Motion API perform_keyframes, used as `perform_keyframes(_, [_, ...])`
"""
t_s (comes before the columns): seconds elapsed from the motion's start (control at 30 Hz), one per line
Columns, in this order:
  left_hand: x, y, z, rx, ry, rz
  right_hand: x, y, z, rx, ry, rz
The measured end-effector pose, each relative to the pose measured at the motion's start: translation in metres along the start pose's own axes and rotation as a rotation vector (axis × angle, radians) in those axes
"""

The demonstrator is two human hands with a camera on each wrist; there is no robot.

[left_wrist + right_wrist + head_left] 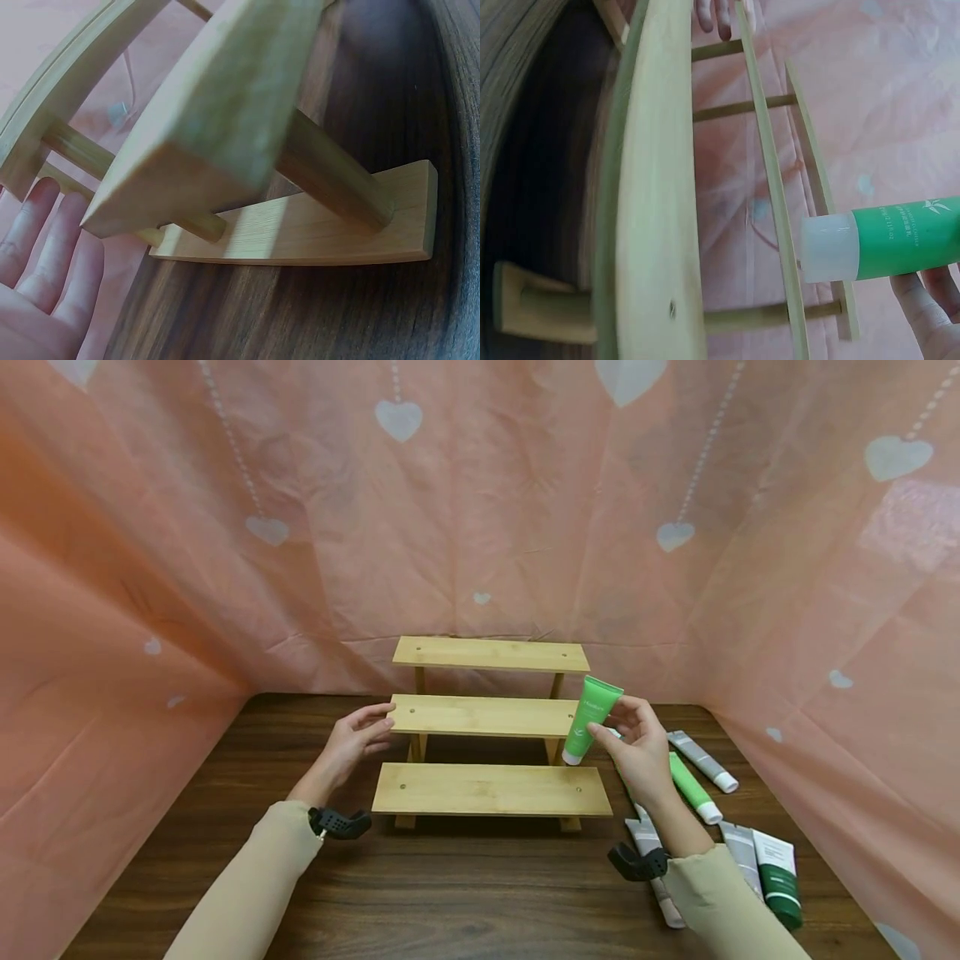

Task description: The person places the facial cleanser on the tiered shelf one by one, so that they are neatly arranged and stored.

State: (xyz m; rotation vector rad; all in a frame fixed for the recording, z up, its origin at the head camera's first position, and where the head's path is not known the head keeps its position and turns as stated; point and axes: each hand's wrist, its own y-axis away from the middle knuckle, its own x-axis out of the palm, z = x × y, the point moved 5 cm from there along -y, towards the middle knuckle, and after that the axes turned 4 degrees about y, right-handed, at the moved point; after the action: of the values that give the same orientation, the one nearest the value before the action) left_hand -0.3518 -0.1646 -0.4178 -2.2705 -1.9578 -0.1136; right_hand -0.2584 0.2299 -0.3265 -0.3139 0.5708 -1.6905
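Observation:
A three-tier wooden display stand (pixel 480 717) stands on the table. My right hand (pixel 641 747) pinches a light green squeeze tube (pixel 592 720) between thumb and fingers. The tube is held with its white cap (pixel 829 249) downward, in front of the right end of the middle shelf. At that shelf's left end is my left hand (pixel 356 743), its fingers extended and fingertips right at the edge. From the left wrist, the fingers (pixel 56 255) show beside the shelf's end, with nothing gripped.
Right of the stand lie several tubes: a grey one (pixel 703 762), another green one (pixel 693 789), and a white and dark green one (pixel 778 877). More grey tubes (pixel 742 852) lie near my right forearm, which partly hides the group. A pink curtain (pixel 480 527) surrounds the dark wooden table (pixel 450 893).

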Motion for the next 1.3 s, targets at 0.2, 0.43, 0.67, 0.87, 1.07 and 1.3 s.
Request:
perform_keyframes(0.2, [-0.002,-0.001,0.001,-0.036,0.021,-0.003,0.025,-0.015,-0.002,0.003,-0.022,0.057])
perform_keyframes(0.43, [0.004,-0.003,0.003,-0.046,0.034,-0.014,0.046,-0.032,-0.005,-0.049,-0.05,0.099])
perform_keyframes(0.67, [0.001,0.0,0.005,-0.022,0.013,-0.037,0.071,-0.049,-0.006,-0.012,-0.031,0.123])
perform_keyframes(0.87, [-0.001,0.002,0.002,-0.022,-0.002,-0.047,0.092,-0.063,0.001,-0.036,-0.037,0.139])
perform_keyframes(1.07, [0.0,0.003,0.002,-0.022,0.005,-0.057,0.106,-0.076,-0.005,-0.048,-0.085,0.131])
perform_keyframes(1.3, [0.006,0.005,0.008,-0.028,0.025,-0.049,0.121,-0.087,-0.003,-0.033,-0.148,0.139])
